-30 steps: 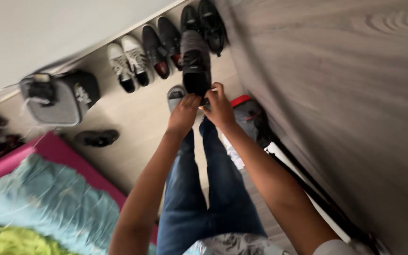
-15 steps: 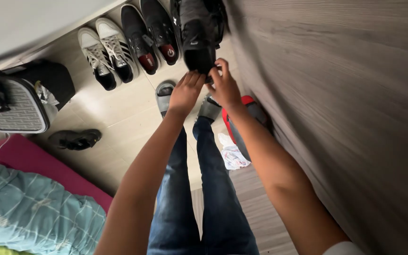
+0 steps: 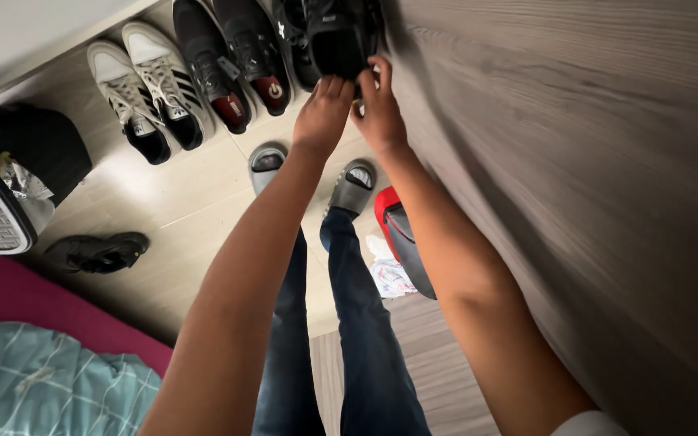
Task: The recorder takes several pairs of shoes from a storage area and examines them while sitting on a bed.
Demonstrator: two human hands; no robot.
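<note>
Both hands are on the heel of a black sneaker (image 3: 335,39) at the top of the view. My left hand (image 3: 322,113) presses its fingers against the heel from the left. From the right, my right hand (image 3: 379,113) pinches the same heel. The shoe sits low, at the right end of a row of shoes along the wall, close to the wood-grain panel (image 3: 583,161). I cannot tell whether it touches the floor. Its toe is cut off by the frame's edge. My legs in blue jeans and grey slippers (image 3: 352,187) are below.
The row holds a white pair of sneakers (image 3: 145,89) and a black pair with red heels (image 3: 232,60). A single black shoe (image 3: 97,252) lies on the tiles at left. A red-and-grey bag (image 3: 401,242) leans on the panel. A pink bed (image 3: 34,299) fills the lower left.
My hands have carried the black sneaker away from me and down toward the row of shoes. The view has leaned forward, so the shoes and floor look closer.
</note>
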